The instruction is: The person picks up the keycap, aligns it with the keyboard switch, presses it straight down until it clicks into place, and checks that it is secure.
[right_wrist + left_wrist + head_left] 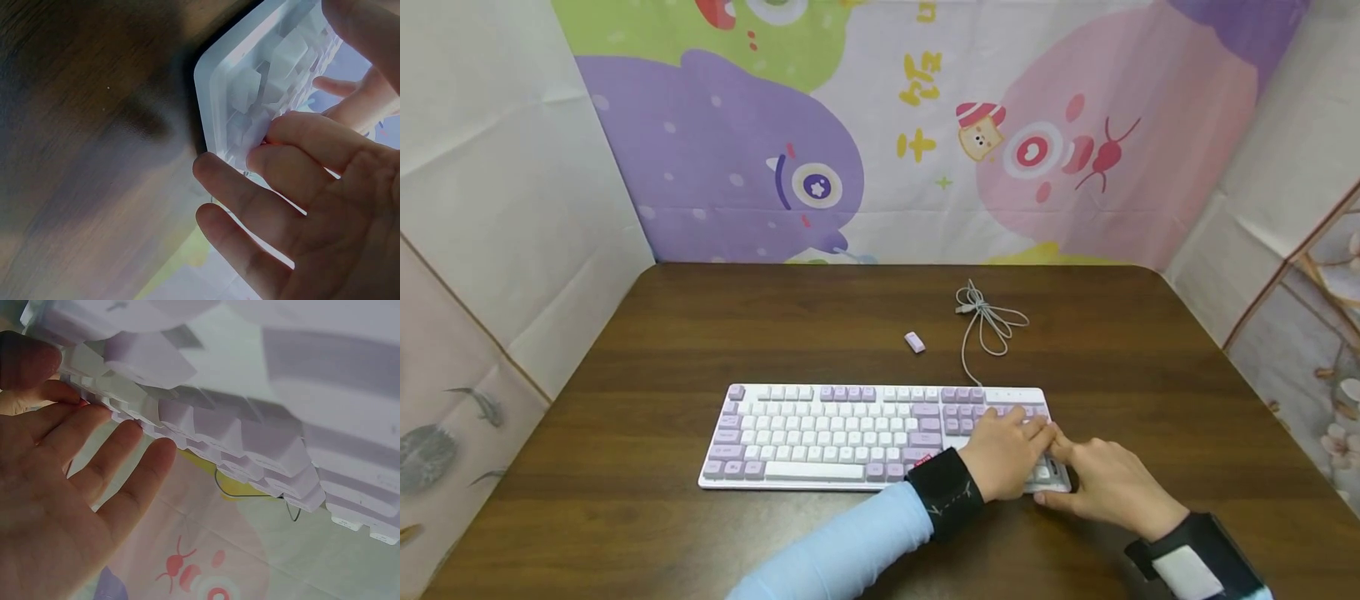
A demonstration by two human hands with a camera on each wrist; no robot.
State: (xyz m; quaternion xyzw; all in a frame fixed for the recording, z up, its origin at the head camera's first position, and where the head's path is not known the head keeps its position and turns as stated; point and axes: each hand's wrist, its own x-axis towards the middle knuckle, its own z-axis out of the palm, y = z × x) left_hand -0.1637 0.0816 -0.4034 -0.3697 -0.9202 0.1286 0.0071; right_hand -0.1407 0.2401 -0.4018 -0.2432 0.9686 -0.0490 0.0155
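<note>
A white and lilac keyboard (820, 437) lies flat on the table. My left hand (1002, 454) reaches over its number pad, palm down, fingers extended with the tips at the keys; the left wrist view shows the hand (69, 469) beside rows of lilac keycaps (275, 447). At the keyboard's right end is my right hand (1108, 479), its thumb by the near corner. In the right wrist view, index and middle fingertips (259, 159) touch a lilac keycap (255, 132), while the other two fingers stretch out past the edge. Both hands' fingertips meet over the pad, partly hiding the keys.
One loose, pale lilac keycap (914, 342) lies on the brown table (647, 358) behind the keyboard. To its right, the grey cable (988, 317) is bundled in loops and runs to the keyboard's back edge. A cartoon-printed cloth (887, 167) hangs behind the table.
</note>
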